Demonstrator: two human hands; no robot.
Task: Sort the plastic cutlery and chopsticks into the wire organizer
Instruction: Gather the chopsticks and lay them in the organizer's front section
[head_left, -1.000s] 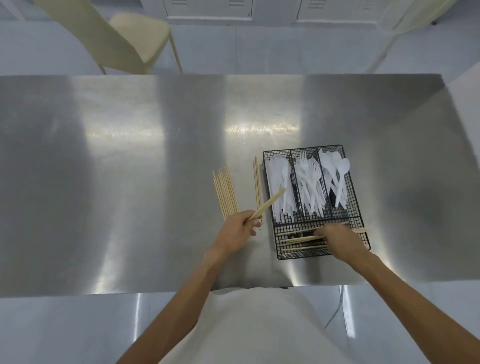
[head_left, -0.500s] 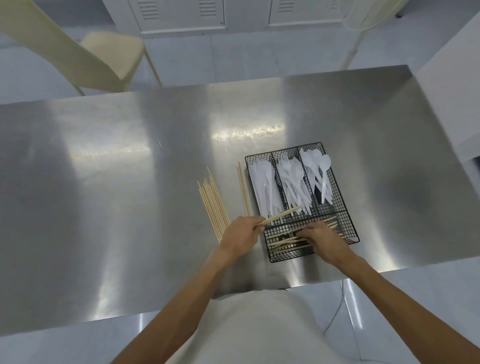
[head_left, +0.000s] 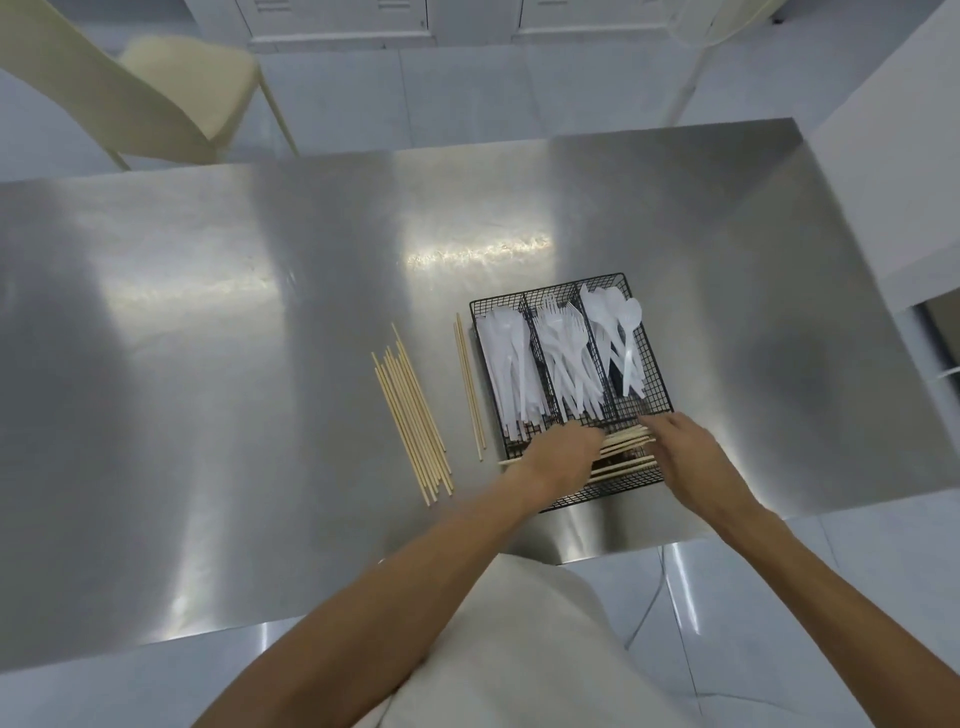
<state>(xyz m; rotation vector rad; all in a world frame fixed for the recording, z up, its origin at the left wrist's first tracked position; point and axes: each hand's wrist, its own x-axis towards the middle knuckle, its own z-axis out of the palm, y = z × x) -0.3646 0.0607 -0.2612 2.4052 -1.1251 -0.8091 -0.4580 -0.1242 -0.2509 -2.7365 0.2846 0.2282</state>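
Note:
A black wire organizer (head_left: 655, 358) sits on the steel table (head_left: 208, 322) near its front edge. Its three long sections hold white plastic knives (head_left: 506, 364), forks (head_left: 566, 358) and spoons (head_left: 621, 332). The crosswise front section holds wooden chopsticks (head_left: 626, 442). My left hand (head_left: 563, 457) is palm down over that section's left part, fingers curled on a chopstick pair whose end pokes out left of the rim. My right hand (head_left: 680, 447) rests on the chopsticks' right ends with fingers spread. Several loose chopsticks (head_left: 413, 421) lie left of the organizer, and a separate pair (head_left: 470, 384) lies beside it.
A pale yellow chair (head_left: 156, 88) stands beyond the table's far left edge. A white counter (head_left: 893, 171) borders the table on the right. The table's front edge runs just below the organizer.
My left hand has carried its chopstick pair from beside the organizer rightward into the front section. My right hand has stayed on the chopsticks there. The camera has shifted.

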